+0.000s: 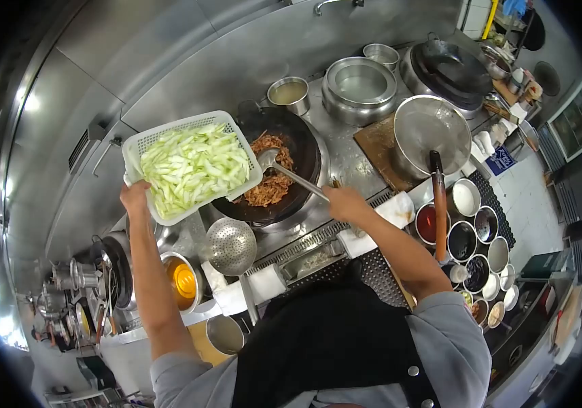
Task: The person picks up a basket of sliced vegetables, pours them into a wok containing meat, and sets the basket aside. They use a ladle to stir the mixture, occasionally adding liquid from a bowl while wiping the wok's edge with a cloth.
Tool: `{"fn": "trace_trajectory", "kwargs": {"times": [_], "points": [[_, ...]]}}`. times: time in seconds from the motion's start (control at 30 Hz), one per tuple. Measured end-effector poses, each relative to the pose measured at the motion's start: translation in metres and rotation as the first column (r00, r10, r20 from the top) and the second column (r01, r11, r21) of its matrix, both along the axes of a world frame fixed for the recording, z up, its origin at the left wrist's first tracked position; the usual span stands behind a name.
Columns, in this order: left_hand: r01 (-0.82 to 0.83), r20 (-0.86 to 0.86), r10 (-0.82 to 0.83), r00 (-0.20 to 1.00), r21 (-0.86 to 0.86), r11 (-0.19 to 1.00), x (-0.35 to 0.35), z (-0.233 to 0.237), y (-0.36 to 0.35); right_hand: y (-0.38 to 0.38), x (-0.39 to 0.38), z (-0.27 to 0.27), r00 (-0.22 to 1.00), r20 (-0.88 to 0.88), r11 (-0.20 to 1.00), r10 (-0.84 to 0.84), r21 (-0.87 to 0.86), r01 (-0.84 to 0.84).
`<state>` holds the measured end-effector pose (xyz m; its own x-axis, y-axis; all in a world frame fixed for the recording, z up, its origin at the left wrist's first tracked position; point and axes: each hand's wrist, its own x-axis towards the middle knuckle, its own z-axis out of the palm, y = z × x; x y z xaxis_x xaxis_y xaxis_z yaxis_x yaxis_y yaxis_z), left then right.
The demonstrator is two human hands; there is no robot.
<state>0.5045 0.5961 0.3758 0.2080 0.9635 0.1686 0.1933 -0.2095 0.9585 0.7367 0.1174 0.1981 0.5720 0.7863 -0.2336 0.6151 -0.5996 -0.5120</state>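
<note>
Stainless steel lines the kitchen wall ahead of us, and a steel cooking range runs from left to right below it. Our left hand (134, 196) is closed on the near left edge of the basket (168, 129), a white plastic one held up and tilted toward the wok (306, 153). The basket's right corner hangs over the wok's left rim. Pale green vegetable strips (192, 166) fill it, heaped toward the lower, near side.

Our right hand (345, 202) is wrapped around the end of the ladle (291, 175). Its long handle slants up and to the left, and its bowl rests in the brown shredded stir-fry (270, 185) in the middle of the black wok.

Just near the wok, a perforated skimmer (231, 245) lies on the range edge. Left of it, close to our left forearm, stands a pot of orange liquid (183, 282). Beyond the wok sits a small pot of broth (289, 92), and right of that a wide steel pot (359, 85). Farther right, a large steel bowl (430, 129) rests partly on a wooden board (376, 139), with a second dark wok (450, 68) behind it. A cluster of seasoning bowls (464, 238) crowds the near right, beside our right arm, and a wooden handle (438, 204) lies across them.
</note>
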Motion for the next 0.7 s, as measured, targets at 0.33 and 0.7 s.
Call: {"fn": "trace_trajectory", "kwargs": {"times": [0.33,0.7], "points": [[-0.007,-0.285,0.109,0.952,0.334,0.943,0.033,-0.001,0.003,-0.066,-0.002,0.043,0.980,-0.139,0.974,-0.143,0.157,0.164],[0.147,-0.380,0.050,0.924,0.473,0.868,0.057,0.012,0.001,-0.025,-0.060,0.045,0.916,-0.394,0.858,-0.082,0.439,0.266]]}}
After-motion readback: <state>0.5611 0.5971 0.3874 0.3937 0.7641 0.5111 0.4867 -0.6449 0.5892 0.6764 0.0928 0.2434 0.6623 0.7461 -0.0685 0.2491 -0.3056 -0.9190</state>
